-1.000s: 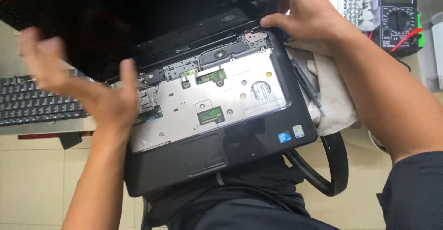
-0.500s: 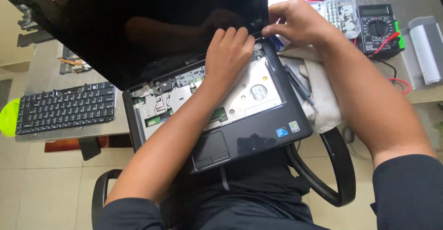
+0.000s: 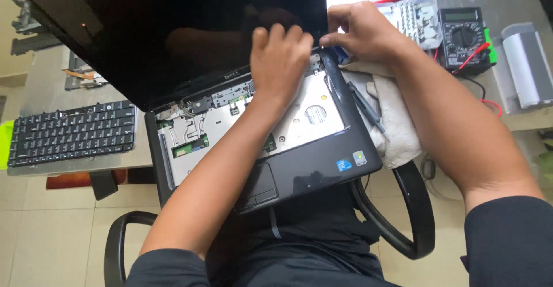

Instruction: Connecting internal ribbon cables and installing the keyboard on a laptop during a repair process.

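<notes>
The laptop (image 3: 259, 131) lies across the person's lap at the centre of the frame, tilted so its front edge drops toward the lower right. Its keyboard is out, leaving the grey metal tray (image 3: 299, 120) bare, with small green boards showing in the cut-outs. The black screen (image 3: 190, 28) stands open and fills the upper left, which gives access to the hinge strip along the back.

The left hand (image 3: 279, 62) lies palm down on the upper part of the tray, fingers together and curled toward the hinge strip; it appears to steady the machine or press there. The right hand (image 3: 360, 31) sits at the screen's lower right corner, thumb and forefinger closed in a pinch at the right hinge. What they pinch, if anything, is too small to tell.

The removed keyboard (image 3: 72, 132) rests flat on the desk (image 3: 40, 85) at the left, clear of the work. A white cloth (image 3: 391, 114) lies beside the laptop's right edge with a slim dark tool (image 3: 366, 107) on it, within reach. A clear plastic case (image 3: 412, 16) at the upper right holds rows of small pieces, apparently driver bits. A multimeter (image 3: 464, 36) with red leads lies beside it.
</notes>
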